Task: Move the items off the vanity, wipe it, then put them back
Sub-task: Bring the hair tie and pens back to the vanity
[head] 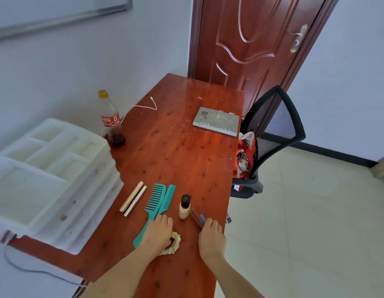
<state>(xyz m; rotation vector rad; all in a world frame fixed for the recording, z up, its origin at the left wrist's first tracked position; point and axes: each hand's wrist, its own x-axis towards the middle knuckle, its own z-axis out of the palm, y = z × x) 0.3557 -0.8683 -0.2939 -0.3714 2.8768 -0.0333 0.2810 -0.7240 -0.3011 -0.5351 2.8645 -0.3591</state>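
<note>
Two bare forearms reach in from the bottom edge. Left hand (157, 232) lies palm down, fingers together, pressed over a cream fabric scrunchie with gold hair ties (173, 244); whether it actually grips them, can't tell. Its fingertips touch the handles of two teal plastic combs (159, 201), a wide-tooth one and a fine-tooth one lying side by side, teeth pointing away. Right hand (211, 235) palm down near the table's right edge, fingers curled together onto the near end of a slim dark reddish tube with a blue-grey cap (197, 217); pinching it or just touching it, can't tell. Just beside that tube stands a small beige foundation bottle with a black cap (184, 206), upright. Left of the combs lie two gold metallic stick-shaped tubes (133, 198), touching, parallel. All on a long reddish-brown glossy wooden vanity top (176, 151).

Left side: white plastic drawer organizer with empty top compartments (53, 175), reddish smudges on its front. Behind it, a nearly empty cola bottle with yellow cap and red label (111, 119), upright by the wall. White charging cable (143, 106) loops onto the far tabletop. Grey-silver clasp notebook (217, 121) lies flat at the far right, fine specks scattered near it. Black mesh office chair (270, 134) is against the right edge, red-and-white cloth items on its seat. Dark red panelled door (251, 39) behind.
</note>
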